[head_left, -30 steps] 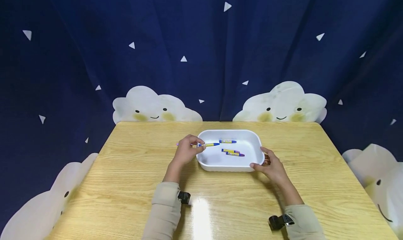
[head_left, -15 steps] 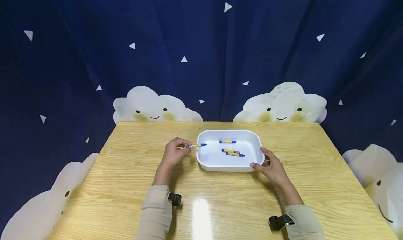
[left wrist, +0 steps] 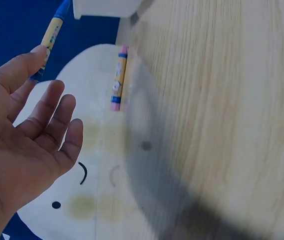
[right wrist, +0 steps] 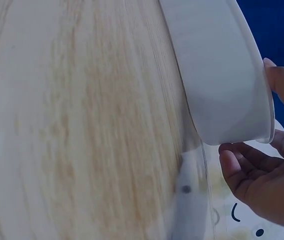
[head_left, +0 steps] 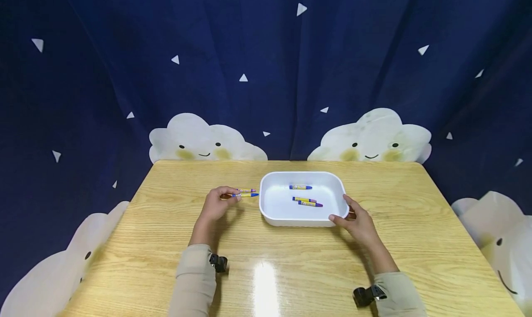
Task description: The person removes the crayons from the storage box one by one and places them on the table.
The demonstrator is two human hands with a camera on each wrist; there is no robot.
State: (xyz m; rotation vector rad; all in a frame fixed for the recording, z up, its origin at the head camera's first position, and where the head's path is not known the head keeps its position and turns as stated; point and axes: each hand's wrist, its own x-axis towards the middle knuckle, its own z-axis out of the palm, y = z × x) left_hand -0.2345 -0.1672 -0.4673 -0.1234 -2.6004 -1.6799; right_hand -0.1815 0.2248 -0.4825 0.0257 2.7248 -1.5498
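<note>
My left hand (head_left: 217, 205) pinches a blue crayon (left wrist: 52, 37) between thumb and index finger, the other fingers loosely bent. The crayon's blue tip points at the left end of a white plastic tray (head_left: 302, 222). Just behind it in the head view, a pink crayon (left wrist: 118, 80) lies on the table. Inside the tray are a blue crayon (head_left: 300, 187) at the back, and a pink crayon (head_left: 302, 199) beside a purple crayon (head_left: 311, 204) nearer the front. My right hand (right wrist: 274, 185) grips the tray's right front corner, thumb at the rim and fingers along the outer end wall.
The tray stands on a light wooden table (head_left: 311, 271), towards its back edge. A dark blue curtain (head_left: 266, 44) with white triangles and smiling clouds hangs behind and around the table. Each forearm carries a small black camera (head_left: 218, 263) near the sleeve cuff.
My left hand has moved left with the blue crayon, from over the tray to outside its left end. The right hand has stayed at the tray's corner.
</note>
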